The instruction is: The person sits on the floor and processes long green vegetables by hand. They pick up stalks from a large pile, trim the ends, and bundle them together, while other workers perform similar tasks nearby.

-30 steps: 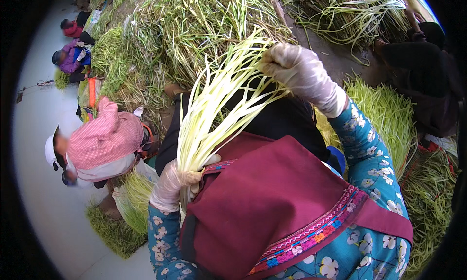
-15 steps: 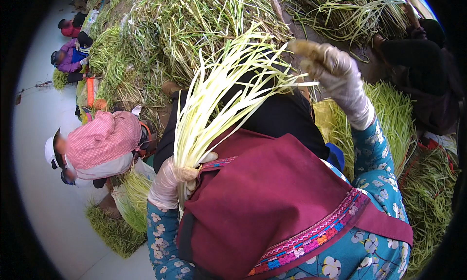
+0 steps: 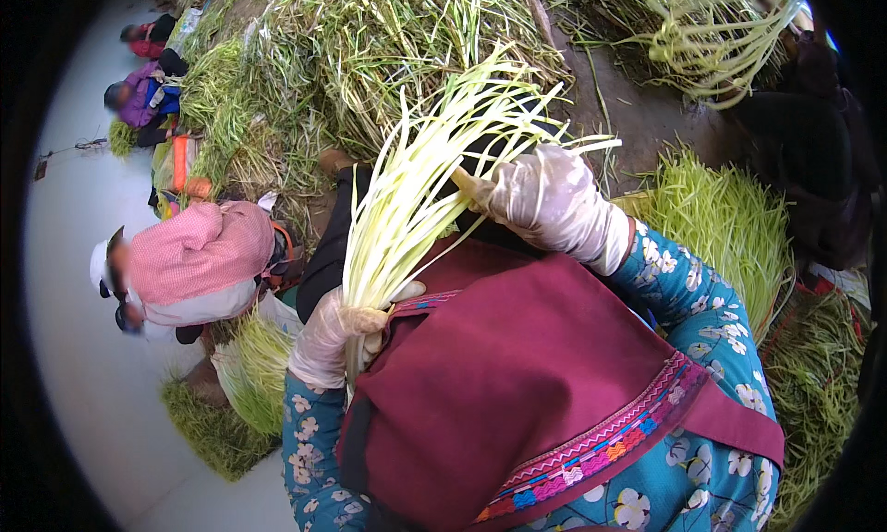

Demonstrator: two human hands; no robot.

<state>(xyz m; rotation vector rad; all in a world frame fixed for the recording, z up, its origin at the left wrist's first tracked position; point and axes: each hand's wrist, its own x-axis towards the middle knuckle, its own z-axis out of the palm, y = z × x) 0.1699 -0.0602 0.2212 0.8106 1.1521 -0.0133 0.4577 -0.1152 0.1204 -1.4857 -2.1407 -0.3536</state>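
Note:
My left hand point(image 3: 334, 338), in a thin whitish glove, is closed round the lower stalks of a bunch of pale yellow-green blanched chives point(image 3: 393, 227). The long leaves fan upward and to the right over my dark trousers. Against the right side of the bunch lies my right hand point(image 3: 550, 199), also gloved, with curled fingers and yellowish fingertips touching the leaves. Whatever is inside its grasp is hidden. Some leaf tips stick out behind that hand. The maroon apron point(image 3: 527, 347) covers my lap just below both hands.
A large heap of green leaves and stalks point(image 3: 388, 61) lies ahead. Pale cut greens point(image 3: 716, 227) are stacked on the right. A person in a pink checked top point(image 3: 199, 255) sits at left, beside more bundles point(image 3: 254, 370). Another person's pale leaf bunch point(image 3: 725, 37) is at upper right.
My right hand has come down and left from the leaf tips to the side of the bunch. My left hand keeps its hold. The other person's bunch at upper right has swung.

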